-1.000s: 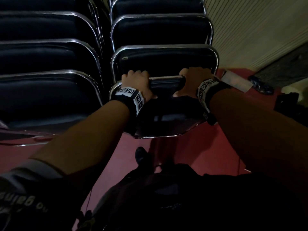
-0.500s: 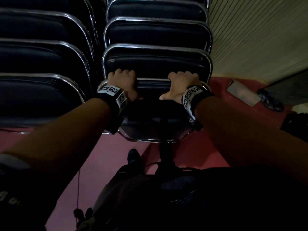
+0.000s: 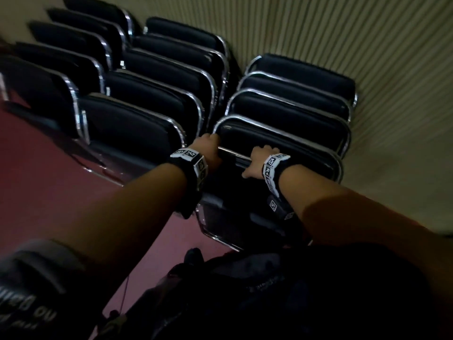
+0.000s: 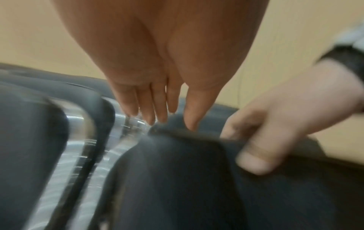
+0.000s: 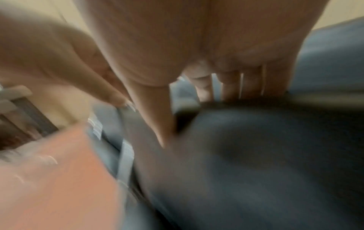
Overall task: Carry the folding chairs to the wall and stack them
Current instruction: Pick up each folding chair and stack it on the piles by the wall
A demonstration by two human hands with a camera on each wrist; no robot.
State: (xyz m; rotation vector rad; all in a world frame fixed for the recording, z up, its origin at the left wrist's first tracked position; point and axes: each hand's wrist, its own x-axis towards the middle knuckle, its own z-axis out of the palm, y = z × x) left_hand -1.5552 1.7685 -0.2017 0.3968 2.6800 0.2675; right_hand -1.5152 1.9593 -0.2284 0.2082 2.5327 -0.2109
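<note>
Two rows of folded chairs [image 3: 147,104] lean on the red floor [image 3: 49,192] to my left. My left hand [image 3: 207,149] curls over the top rail of the nearest folding chair [image 3: 282,153], at its left corner. My right hand [image 3: 261,160] grips the same rail just right of it. This chair fronts the stack against the ribbed wall [image 3: 367,45].

upside-down, partly cut-off white lettering on sleeve [image 3: 31,300], not clearly readable
</note>
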